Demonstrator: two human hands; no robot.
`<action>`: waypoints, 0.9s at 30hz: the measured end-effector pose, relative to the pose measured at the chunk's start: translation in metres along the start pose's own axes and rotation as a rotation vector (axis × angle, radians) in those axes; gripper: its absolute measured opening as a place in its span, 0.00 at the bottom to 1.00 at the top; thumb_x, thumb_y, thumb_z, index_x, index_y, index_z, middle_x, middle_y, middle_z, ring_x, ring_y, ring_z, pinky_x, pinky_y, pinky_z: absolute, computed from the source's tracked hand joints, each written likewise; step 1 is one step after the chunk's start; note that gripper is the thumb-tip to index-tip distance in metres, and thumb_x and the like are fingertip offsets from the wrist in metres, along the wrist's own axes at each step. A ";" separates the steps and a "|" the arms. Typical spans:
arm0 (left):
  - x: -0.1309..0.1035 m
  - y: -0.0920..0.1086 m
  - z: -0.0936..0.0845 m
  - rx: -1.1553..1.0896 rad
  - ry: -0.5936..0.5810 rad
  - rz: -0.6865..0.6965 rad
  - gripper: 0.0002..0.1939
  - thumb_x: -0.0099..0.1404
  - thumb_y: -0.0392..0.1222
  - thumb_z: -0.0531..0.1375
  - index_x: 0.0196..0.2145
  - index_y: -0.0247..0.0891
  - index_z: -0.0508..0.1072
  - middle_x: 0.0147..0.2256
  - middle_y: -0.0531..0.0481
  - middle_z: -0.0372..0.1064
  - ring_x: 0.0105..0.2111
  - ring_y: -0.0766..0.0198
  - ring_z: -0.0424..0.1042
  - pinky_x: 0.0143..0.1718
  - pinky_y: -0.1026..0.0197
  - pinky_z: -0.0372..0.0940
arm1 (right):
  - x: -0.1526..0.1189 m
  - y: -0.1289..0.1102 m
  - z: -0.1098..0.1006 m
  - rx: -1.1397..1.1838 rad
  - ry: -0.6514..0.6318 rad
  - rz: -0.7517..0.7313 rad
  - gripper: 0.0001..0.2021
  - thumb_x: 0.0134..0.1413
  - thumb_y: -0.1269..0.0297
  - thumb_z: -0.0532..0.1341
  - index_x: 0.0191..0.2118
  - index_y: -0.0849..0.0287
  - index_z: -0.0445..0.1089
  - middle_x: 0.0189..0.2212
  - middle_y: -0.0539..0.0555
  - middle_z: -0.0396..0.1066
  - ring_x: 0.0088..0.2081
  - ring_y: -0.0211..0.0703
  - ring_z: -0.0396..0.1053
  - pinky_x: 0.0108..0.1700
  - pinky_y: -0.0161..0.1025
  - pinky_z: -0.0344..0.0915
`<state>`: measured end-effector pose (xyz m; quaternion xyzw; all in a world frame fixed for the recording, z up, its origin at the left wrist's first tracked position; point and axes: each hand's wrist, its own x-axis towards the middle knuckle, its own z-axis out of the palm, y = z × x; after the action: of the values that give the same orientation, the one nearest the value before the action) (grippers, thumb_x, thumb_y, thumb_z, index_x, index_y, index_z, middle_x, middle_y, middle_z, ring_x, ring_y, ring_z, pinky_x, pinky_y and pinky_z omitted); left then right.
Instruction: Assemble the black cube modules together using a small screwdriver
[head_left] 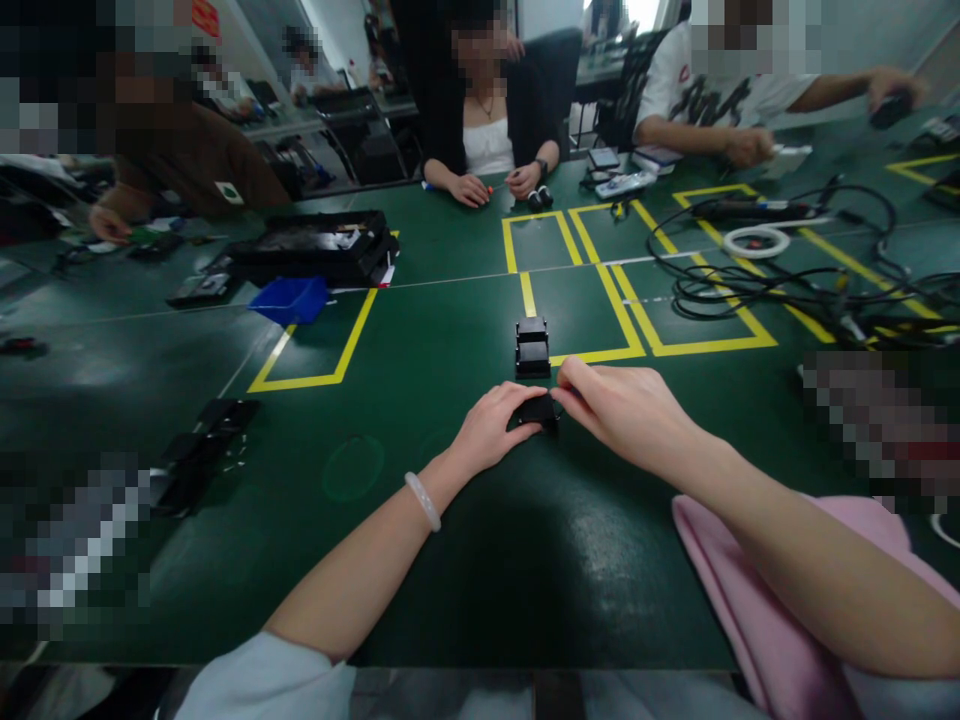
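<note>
On the green table, my left hand [495, 425] grips a small black box-like part [538, 410] between thumb and fingers from its left side. At the part's right edge, my right hand [619, 400] has thumb and forefinger pinched together; whatever is between those fingertips is hidden. Just beyond my hands stand two similar black parts, a nearer one [533, 357] and a farther one [532, 328], lined up one behind the other. A white bangle [423, 502] circles my left wrist.
Several black parts [199, 450] lie at the left. Farther back are a blue bin [291, 300] and black trays [315, 245]. Tangled black cables [750, 290] cover the right. A pink cloth [720, 570] lies under my right forearm. Co-workers sit across the table, one in a black jacket [442, 120].
</note>
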<state>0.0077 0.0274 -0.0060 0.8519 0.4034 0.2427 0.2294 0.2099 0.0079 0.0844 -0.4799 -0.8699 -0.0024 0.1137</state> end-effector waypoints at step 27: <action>0.001 0.001 0.000 -0.008 0.001 -0.002 0.22 0.63 0.42 0.60 0.54 0.43 0.64 0.50 0.46 0.65 0.49 0.56 0.65 0.52 0.51 0.62 | -0.002 0.002 -0.003 0.033 -0.037 -0.014 0.10 0.64 0.60 0.46 0.41 0.57 0.61 0.28 0.50 0.72 0.28 0.41 0.70 0.25 0.35 0.47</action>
<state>0.0084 0.0275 -0.0057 0.8503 0.4035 0.2444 0.2330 0.2128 0.0073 0.0866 -0.4719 -0.8751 0.0198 0.1055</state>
